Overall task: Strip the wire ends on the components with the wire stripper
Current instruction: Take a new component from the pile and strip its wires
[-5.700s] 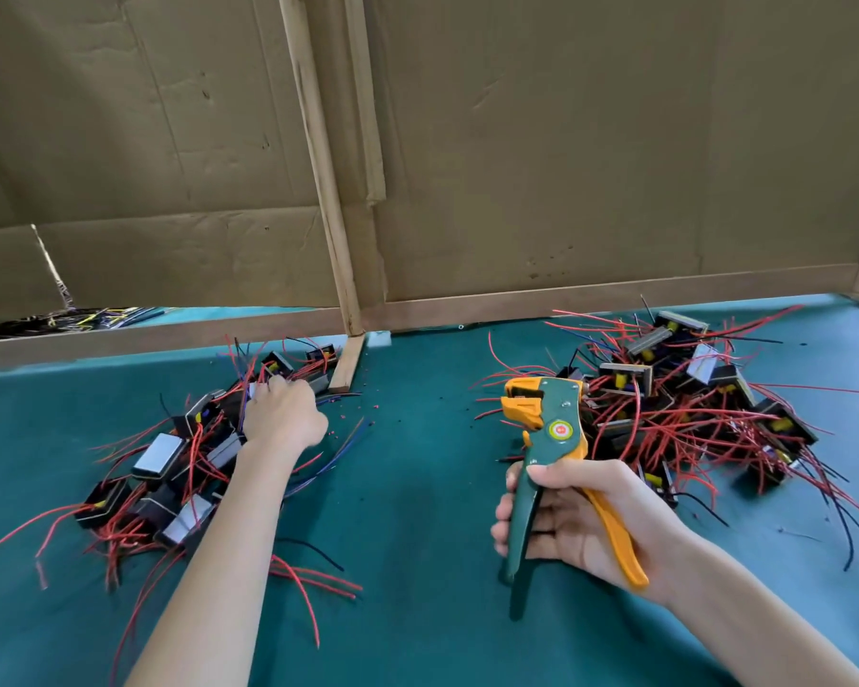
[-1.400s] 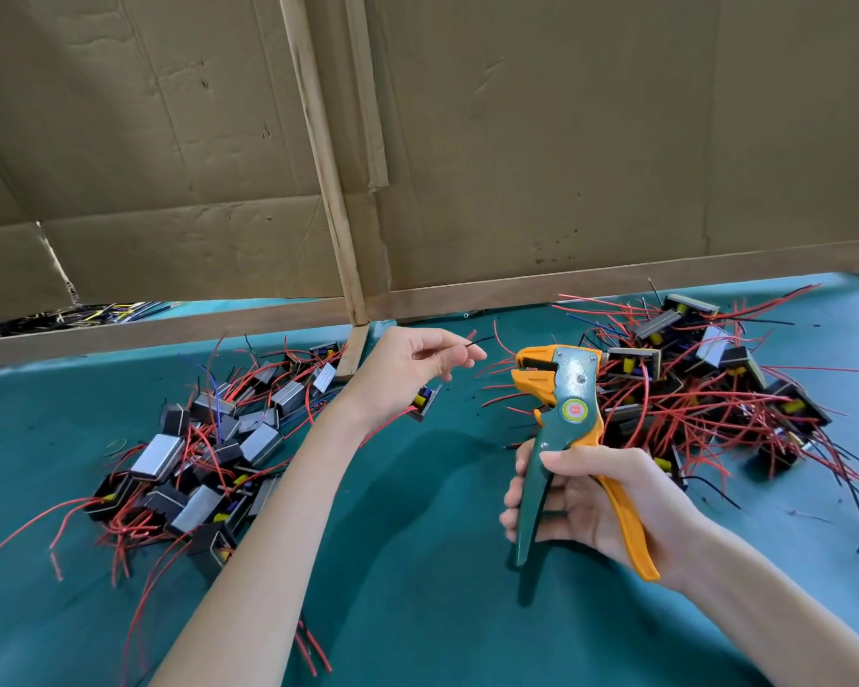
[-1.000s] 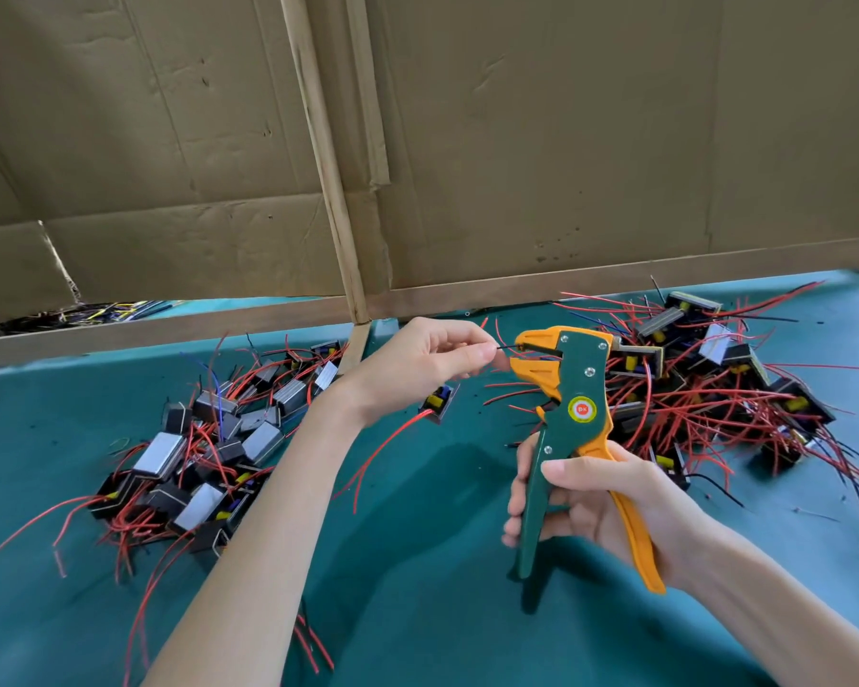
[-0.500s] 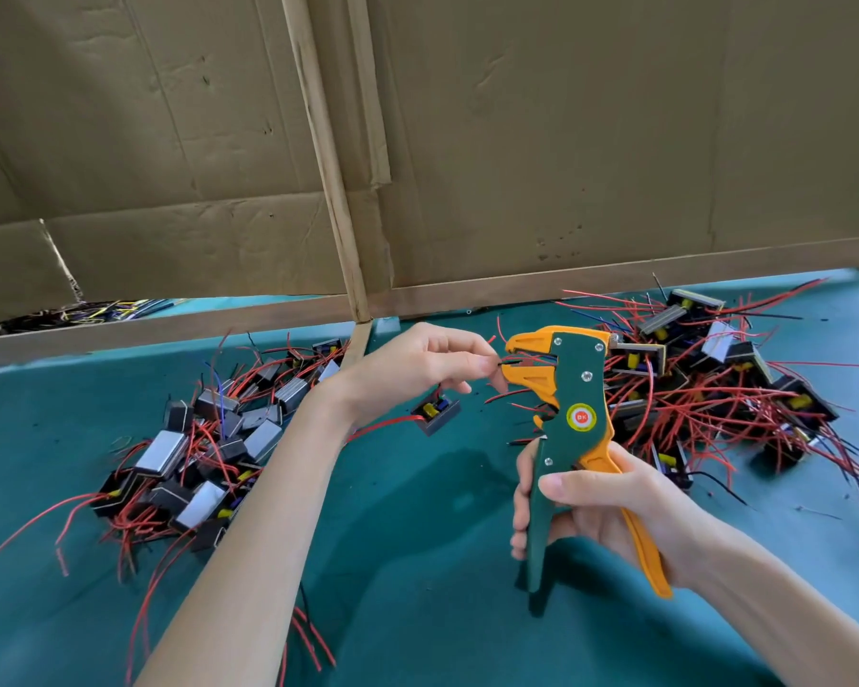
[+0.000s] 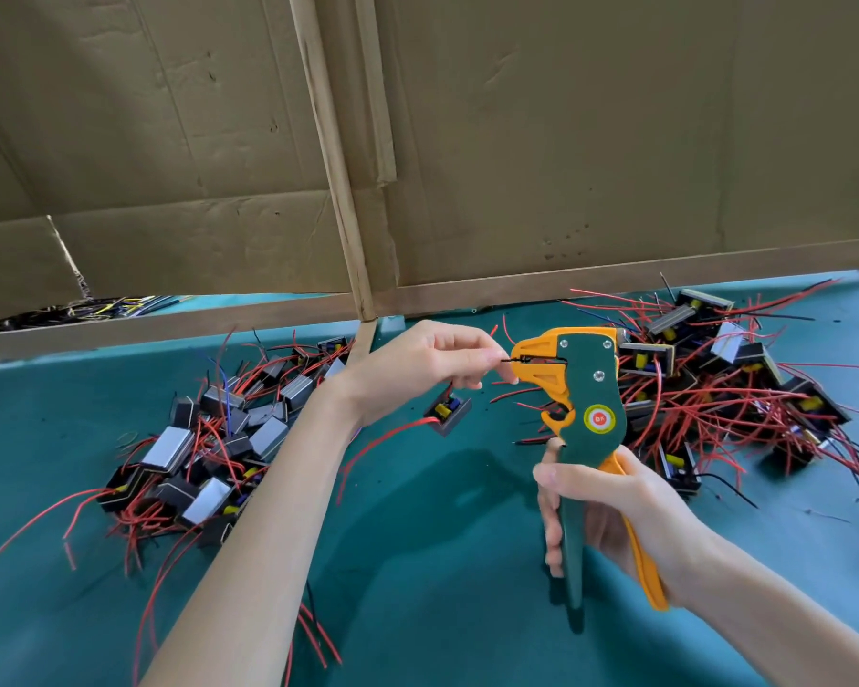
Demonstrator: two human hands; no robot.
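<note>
Your left hand (image 5: 417, 364) pinches the black wire (image 5: 509, 361), steadying its end in the wire stripper (image 5: 586, 389) | component (image 5: 447, 414) dangles just below, above the table (image 5: 442, 562) centre | your right hand (image 5: 611, 508) curls its fingers round the handles, ready to squeeze.

A heap of components (image 5: 209, 438) lies at the left of the desk (image 5: 442, 562), and another heap (image 5: 725, 389) lies at the far right. Between them, above the desk, the right hand (image 5: 616, 513) holds the wire stripper (image 5: 586, 414) upright. Just left of its head, the left hand (image 5: 417, 369) pinches a wire (image 5: 509, 361) whose end sits in the stripper's jaws. A component (image 5: 447, 414) hangs below that hand. A cardboard wall (image 5: 566, 141) stands along the far edge.
</note>
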